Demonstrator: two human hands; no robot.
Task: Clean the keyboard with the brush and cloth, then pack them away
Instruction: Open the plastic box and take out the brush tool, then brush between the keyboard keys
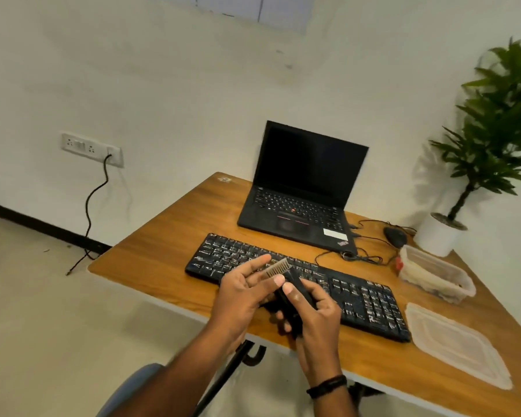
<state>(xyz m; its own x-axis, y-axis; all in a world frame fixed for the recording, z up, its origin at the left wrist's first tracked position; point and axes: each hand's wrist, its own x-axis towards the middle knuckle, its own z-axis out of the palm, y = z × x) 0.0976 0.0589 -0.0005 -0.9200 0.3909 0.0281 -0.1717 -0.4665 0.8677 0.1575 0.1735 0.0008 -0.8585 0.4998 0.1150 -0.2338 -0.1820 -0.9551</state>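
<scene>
A black keyboard (358, 299) lies across the wooden desk (163, 254). Above its front edge I hold a black-handled brush (292, 296) with pale bristles pointing up and away. My right hand (316, 320) is wrapped around the black handle. My left hand (241, 296) touches the brush near the bristles, with thumb and fingers pinching its upper part. Something pale, possibly the cloth, lies inside the clear plastic container (436, 275) at the right; I cannot tell for sure.
An open black laptop (298, 188) stands behind the keyboard. A black mouse (396, 236) and cables lie to its right. The container's lid (454, 344) rests on the desk's right front. A potted plant (494, 139) stands at the far right corner.
</scene>
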